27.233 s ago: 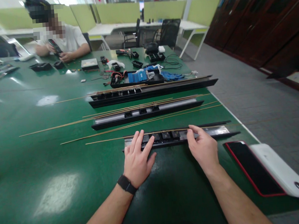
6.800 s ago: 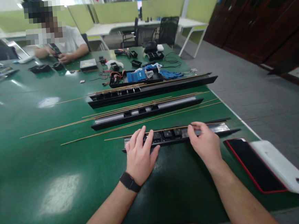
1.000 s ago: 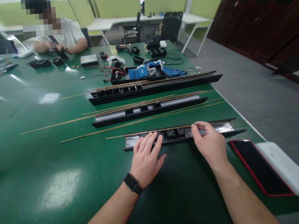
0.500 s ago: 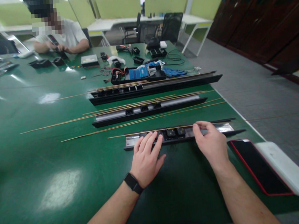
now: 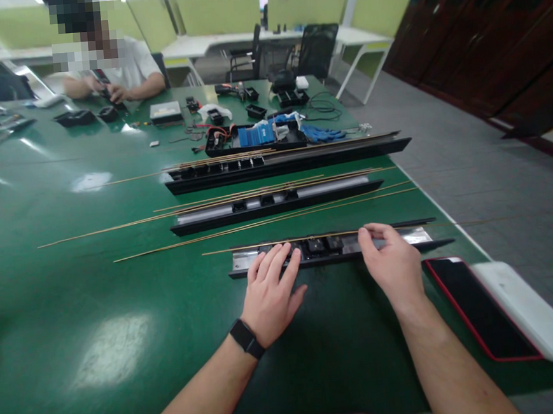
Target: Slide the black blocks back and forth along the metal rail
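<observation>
Nearest to me on the green table lies a black channel (image 5: 350,257) with a shiny inner face and several small black blocks (image 5: 316,245) in it. My left hand (image 5: 274,290), a dark watch on its wrist, rests over the channel's left part with fingers spread, covering some of the blocks. A thin brass-coloured rod (image 5: 246,248) runs along the channel's far side. Pinched between thumb and forefinger, the rod is in my right hand (image 5: 390,262) above the channel's right part.
Behind lie two more black channels (image 5: 277,213) and several loose thin rods (image 5: 174,243). A red-edged phone (image 5: 480,309) and a white device (image 5: 534,314) are at my right. Farther off are a black tray (image 5: 257,148), blue gloves (image 5: 321,133) and a seated person (image 5: 127,72).
My right hand has shifted very slightly right, and the rod's left end has slid a little the same way. My left hand stays in place.
</observation>
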A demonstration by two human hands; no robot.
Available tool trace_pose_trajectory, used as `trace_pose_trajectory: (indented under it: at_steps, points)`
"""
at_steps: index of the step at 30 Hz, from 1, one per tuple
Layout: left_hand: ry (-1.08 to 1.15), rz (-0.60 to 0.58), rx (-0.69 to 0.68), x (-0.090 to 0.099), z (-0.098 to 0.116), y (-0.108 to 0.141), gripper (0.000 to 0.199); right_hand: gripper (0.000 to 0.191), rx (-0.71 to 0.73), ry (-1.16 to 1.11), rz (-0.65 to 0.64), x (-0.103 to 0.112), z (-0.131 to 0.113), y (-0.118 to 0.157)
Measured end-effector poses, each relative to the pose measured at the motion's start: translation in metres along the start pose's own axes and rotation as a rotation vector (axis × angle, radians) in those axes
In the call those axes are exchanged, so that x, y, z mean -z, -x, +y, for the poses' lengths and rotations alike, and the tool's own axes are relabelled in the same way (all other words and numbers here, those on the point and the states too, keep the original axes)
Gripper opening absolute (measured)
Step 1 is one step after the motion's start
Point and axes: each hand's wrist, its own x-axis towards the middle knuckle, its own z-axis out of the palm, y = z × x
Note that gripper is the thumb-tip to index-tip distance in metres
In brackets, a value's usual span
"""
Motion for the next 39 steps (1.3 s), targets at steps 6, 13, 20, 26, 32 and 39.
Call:
trace_pose_trajectory:
  at_steps: [6, 13, 20, 26, 32, 39]
  points:
    - [-0.006, -0.001, 0.002, -0.0008, 0.0006, 0.0006, 0.066, 0.044, 0.06, -0.015, 0.006, -0.0011, -0.0002, 0.0013]
    - [-0.002, -0.002, 0.004, -0.0003, 0.0007, 0.0, 0.066, 0.042, 0.083, -0.005, 0.004, -0.0014, -0.0029, 0.0021]
    - [0.001, -0.001, -0.001, -0.0003, 0.0002, -0.0005, 0.064, 0.043, 0.029, 0.008, 0.006, 0.002, -0.0033, 0.0013]
    - [0.004, 0.002, -0.002, 0.001, 0.0006, -0.0008, 0.065, 0.042, 0.028, 0.01, -0.003, 0.0011, -0.0018, 0.0011]
    - [0.001, 0.003, 0.0, -0.0001, 0.0005, 0.0006, 0.066, 0.043, 0.041, -0.003, -0.002, -0.0006, 0.0005, 0.0006]
    - [-0.009, 0.0, 0.005, -0.001, 0.001, -0.0004, 0.064, 0.044, 0.065, -0.013, 0.003, -0.0019, -0.0002, 0.0007]
